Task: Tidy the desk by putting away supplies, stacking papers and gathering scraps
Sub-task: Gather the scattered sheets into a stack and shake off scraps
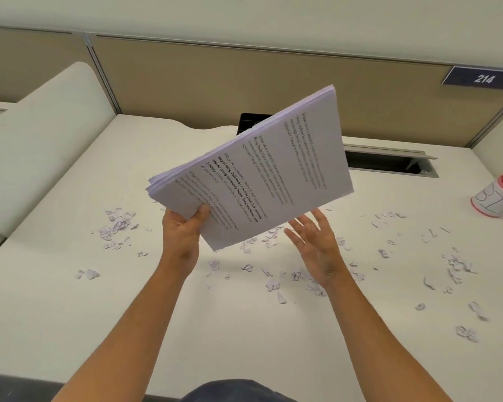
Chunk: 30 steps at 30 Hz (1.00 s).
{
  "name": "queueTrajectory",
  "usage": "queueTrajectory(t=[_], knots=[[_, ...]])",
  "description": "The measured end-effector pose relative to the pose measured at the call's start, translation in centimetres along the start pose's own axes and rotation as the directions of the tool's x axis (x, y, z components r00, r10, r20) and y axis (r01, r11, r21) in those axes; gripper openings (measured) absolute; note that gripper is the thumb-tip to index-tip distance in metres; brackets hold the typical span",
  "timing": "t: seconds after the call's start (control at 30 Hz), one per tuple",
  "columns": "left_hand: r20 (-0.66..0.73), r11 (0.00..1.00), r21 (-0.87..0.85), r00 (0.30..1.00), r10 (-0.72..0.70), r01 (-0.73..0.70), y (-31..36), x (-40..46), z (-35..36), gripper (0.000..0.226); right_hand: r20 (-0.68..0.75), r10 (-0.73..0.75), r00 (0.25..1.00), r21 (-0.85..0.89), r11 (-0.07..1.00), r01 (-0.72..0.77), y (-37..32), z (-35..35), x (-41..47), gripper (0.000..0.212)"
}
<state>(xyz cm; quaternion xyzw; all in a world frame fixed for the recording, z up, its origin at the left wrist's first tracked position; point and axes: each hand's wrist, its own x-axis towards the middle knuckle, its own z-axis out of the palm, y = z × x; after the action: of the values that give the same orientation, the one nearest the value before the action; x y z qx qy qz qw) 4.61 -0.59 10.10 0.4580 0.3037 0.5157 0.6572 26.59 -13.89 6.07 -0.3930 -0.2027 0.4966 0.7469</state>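
My left hand (183, 227) pinches the paper stack (253, 169), raised and tilted above the desk (55, 314); right hand (317, 245) spread empty beneath; I should support the sagging right edge before squaring

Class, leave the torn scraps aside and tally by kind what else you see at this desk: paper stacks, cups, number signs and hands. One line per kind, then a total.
Paper stacks: 1, pinched by the left hand
Cups: 1, lying on its side
Number signs: 1, reading 214
Hands: 2, left, right
Total: 5
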Motion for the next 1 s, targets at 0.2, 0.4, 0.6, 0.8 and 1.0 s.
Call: queueTrajectory(t=[0.2,0.4,0.6,0.8,1.0], knots=[[0.040,0.992,-0.063,0.993,-0.108,0.111,-1.5,-1.6,1.7,0.044,-0.012,-0.084,0.996,0.053,0.995,0.084,-0.3,4.3,-0.1,0.049],[-0.005,0.982,-0.040,0.983,-0.184,0.183,-2.1,-1.9,1.4,0.035,-0.097,-0.178,0.979,-0.119,0.979,0.167,-2.1,4.4,0.4,0.054],[-0.079,0.989,0.119,0.994,-0.073,0.082,-0.9,-0.8,-0.4,0.028,-0.108,-0.292,0.950,-0.442,0.870,0.217,-4.7,3.1,0.7,0.038],[0.157,0.879,0.476,0.984,-0.083,-0.002,-0.1,-0.2,0.2,0.026,0.002,-0.299,0.954,-0.556,0.792,0.250,-5.5,2.8,0.8,0.034],[0.222,0.891,0.453,0.972,-0.079,-0.031,1.2,0.0,2.3,0.023,0.025,-0.244,0.970,-0.622,0.756,0.206,-5.2,2.8,0.6,0.035]])
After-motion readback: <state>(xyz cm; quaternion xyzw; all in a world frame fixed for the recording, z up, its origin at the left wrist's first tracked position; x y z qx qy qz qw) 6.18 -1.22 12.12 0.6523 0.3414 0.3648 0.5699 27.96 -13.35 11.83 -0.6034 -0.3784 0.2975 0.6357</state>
